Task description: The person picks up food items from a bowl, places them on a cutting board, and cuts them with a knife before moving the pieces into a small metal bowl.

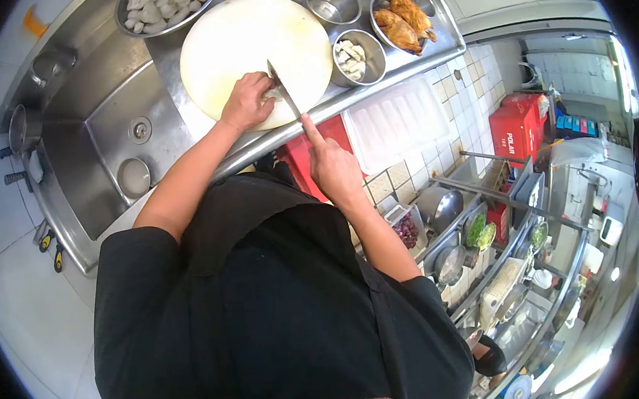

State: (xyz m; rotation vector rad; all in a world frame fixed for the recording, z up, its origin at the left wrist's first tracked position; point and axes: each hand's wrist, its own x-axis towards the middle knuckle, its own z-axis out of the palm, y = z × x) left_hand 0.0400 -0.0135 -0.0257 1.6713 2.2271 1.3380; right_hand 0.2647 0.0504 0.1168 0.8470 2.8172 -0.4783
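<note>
Cutting board: a round, pale cutting board (pixel 251 39) lies on the metal counter, beside the sink (pixel 65 175).
Food: a small pale piece (pixel 275 93) sits near the board's right side, partly covered by fingers.
Left hand: the left hand (pixel 248 101) rests over this piece, fingers bent toward the thumb; whether they pinch it or only press it down, I cannot tell.
Right hand: the right hand (pixel 331 164) grips a knife (pixel 284 91), fingers wrapped round the handle, index finger stretched forward along it.
Knife: its blade slants across the board just beside the left fingertips, tip pointing away from the person.
Bowl: pale cut pieces (pixel 351 60) fill part of a metal bowl (pixel 378 64) right of the board.
Step in hand: apparently slicing the piece.
Next move: a further stroke would call for a steady piece and fingertips tucked clear of the edge.
</note>
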